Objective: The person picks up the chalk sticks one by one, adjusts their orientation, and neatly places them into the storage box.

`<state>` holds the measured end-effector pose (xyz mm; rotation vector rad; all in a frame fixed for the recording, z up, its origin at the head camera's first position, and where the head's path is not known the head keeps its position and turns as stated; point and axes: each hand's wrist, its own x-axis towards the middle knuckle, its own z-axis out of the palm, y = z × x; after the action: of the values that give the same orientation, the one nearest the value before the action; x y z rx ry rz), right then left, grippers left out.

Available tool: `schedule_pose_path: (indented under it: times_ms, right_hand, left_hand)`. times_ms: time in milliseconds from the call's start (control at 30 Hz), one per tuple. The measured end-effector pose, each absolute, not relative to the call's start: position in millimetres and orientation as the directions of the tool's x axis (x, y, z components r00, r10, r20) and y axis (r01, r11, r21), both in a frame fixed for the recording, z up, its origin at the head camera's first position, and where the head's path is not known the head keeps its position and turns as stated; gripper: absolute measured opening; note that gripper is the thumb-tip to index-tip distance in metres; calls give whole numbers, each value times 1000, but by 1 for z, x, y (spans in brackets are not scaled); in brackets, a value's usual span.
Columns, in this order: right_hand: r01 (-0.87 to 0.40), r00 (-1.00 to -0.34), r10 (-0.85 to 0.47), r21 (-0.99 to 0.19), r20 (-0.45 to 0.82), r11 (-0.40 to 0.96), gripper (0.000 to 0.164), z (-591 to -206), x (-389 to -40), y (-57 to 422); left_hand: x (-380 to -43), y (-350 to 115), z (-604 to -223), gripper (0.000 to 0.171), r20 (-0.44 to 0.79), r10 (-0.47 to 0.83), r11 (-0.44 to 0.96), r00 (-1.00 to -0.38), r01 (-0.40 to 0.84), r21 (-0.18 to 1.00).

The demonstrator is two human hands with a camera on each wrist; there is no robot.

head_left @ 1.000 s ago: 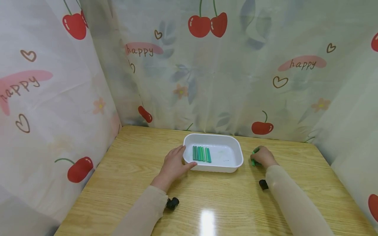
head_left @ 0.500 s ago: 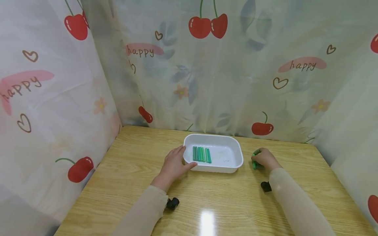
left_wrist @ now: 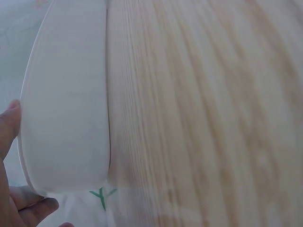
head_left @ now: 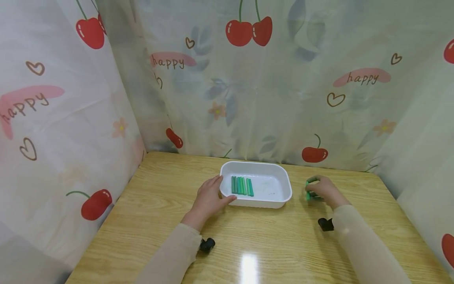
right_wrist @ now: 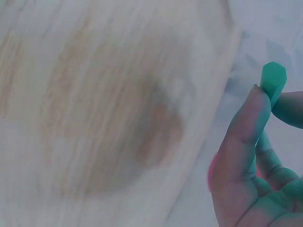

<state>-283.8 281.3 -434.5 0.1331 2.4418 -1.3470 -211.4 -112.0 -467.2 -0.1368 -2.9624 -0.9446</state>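
A white rectangular tray (head_left: 262, 203) lies on the table, and several slim sticks (head_left: 242, 185) in shades of green lie in a row in its left half. My left hand (head_left: 209, 197) grips the tray's near left corner, thumb on the front rim and fingers at the left side. In the left wrist view, the tray's outer wall (left_wrist: 66, 99) stands beside my thumb. Right of the tray, my right hand (head_left: 324, 190) pinches a green stick (right_wrist: 274, 78) with a faceted end between thumb and finger. The right wrist view shows it held above the table, its far part hidden.
The wooden table (head_left: 276, 244) reaches back to a patterned curtain (head_left: 248, 98) with cherries and hearts. More of the curtain hangs along the left and right sides. Small black devices (head_left: 207, 245) sit at both wrists.
My right hand has shifted a little to the right, carrying the green stick, and its fingers look more spread. The left hand and the tray stay where they were.
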Motion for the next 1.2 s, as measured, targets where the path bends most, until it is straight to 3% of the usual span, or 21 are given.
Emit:
schedule_pose_path:
  times_ms: [500, 1200]
  right_hand:
    - [228, -939, -134, -864, -318, 449, 47, -403, -279, 269]
    - [131, -940, -234, -896, -248, 423, 58, -365, -278, 227]
  left_hand:
    - [-210, -111, -466, 96, 50, 79, 814, -996, 93, 573]
    - [-212, -112, -469, 96, 69, 76, 813, -995, 102, 573]
